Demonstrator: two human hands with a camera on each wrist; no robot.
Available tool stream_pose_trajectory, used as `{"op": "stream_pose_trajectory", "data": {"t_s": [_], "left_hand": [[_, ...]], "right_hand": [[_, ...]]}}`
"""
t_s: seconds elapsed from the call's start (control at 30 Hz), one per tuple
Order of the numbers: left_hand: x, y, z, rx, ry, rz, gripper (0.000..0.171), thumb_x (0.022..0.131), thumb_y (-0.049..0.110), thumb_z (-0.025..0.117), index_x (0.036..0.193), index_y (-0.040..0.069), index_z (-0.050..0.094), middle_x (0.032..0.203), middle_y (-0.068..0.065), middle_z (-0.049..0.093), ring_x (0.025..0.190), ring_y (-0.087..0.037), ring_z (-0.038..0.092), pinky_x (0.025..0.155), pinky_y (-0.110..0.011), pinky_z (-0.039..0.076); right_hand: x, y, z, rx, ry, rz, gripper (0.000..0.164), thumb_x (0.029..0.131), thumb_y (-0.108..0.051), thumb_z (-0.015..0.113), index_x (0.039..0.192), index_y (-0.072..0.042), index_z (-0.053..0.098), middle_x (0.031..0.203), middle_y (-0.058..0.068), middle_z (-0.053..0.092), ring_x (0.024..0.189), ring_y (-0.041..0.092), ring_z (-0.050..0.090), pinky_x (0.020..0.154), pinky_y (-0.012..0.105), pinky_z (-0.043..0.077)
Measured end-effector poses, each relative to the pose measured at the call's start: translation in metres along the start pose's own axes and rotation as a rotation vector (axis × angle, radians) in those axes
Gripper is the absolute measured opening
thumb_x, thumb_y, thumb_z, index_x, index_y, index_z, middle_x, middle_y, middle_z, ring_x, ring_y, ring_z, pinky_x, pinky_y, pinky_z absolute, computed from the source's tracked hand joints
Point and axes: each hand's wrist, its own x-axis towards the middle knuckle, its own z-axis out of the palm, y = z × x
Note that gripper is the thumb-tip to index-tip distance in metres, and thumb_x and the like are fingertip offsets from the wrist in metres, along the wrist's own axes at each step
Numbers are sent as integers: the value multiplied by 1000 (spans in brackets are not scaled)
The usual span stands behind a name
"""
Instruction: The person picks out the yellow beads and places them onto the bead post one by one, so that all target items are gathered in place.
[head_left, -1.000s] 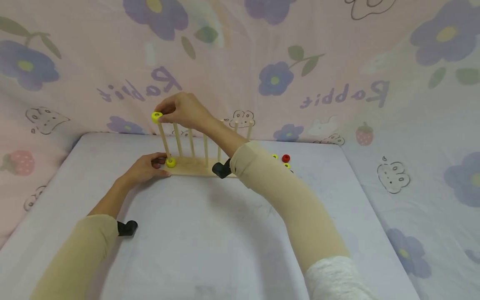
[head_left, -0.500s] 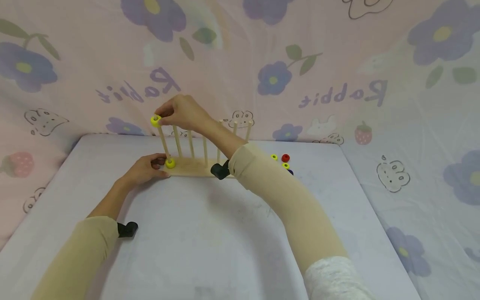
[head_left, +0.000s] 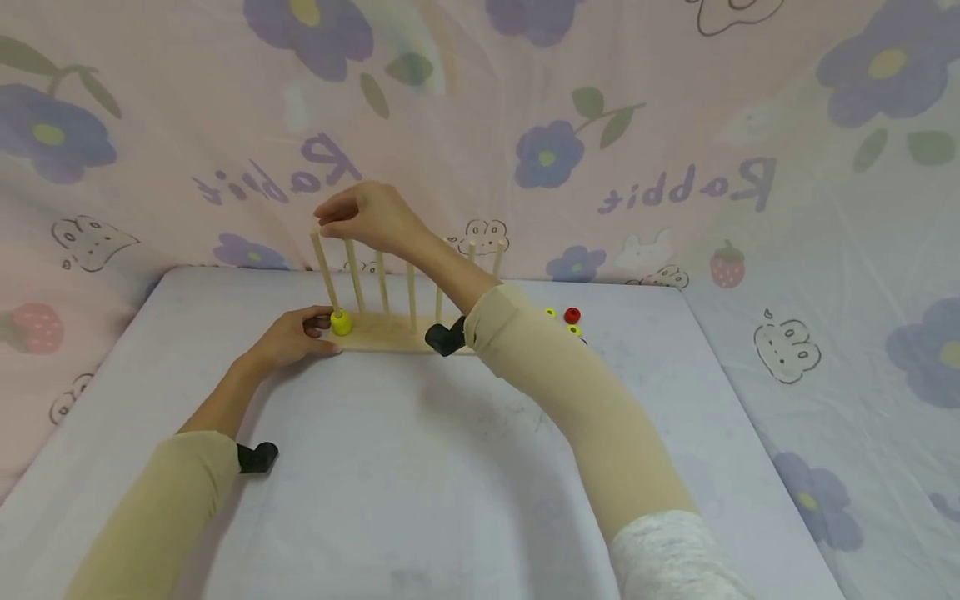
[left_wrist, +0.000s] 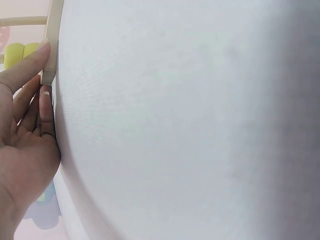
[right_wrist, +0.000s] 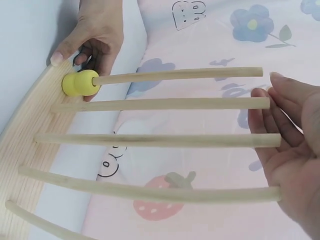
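Two yellow beads [head_left: 341, 322] sit stacked at the foot of the leftmost peg [head_left: 325, 271] of a wooden peg rack, seen also as yellow beads [right_wrist: 80, 83] in the right wrist view. My left hand [head_left: 288, 339] grips the left end of the rack's base [head_left: 382, 337], thumb on the front edge and fingers behind, close beside the beads. Around the top of that peg, my right hand [head_left: 375, 218] has nothing between thumb and fingers; the right wrist view shows a gap between its fingertips [right_wrist: 276, 76] and the peg's end.
Several bare pegs [head_left: 412, 300] stand along the base to the right. Past the right forearm, a red bead [head_left: 572, 316] and yellow beads [head_left: 573, 331] lie on the white table [head_left: 480, 483]; a dark one is mostly hidden. A patterned cloth [head_left: 465, 108] hangs behind.
The yellow bead held at the peg's top has been let go and has dropped onto the lower one. My right hand has risen slightly; the left keeps its grip.
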Motion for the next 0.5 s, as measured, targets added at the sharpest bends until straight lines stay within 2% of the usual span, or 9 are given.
{"op": "stream_pose_trajectory", "data": {"t_s": [0.3, 0.5], "left_hand": [[-2, -1, 0, -19, -5, -1, 82, 84, 26, 82, 150, 2, 39, 138, -22, 50, 121, -36, 47, 104, -48, 37], [-1, 1, -1, -16, -15, -8, 82, 85, 24, 81, 151, 0, 37, 140, -25, 48, 122, -38, 46, 105, -48, 36]], "right_hand": [[-9, -1, -26, 106, 78, -26, 30, 90, -20, 76, 119, -13, 74, 107, -5, 74, 96, 1, 66, 84, 16, 50], [-16, 10, -37, 164, 121, -54, 30, 90, -15, 75, 118, -6, 72, 109, -1, 74, 96, 5, 67, 87, 17, 50]]}}
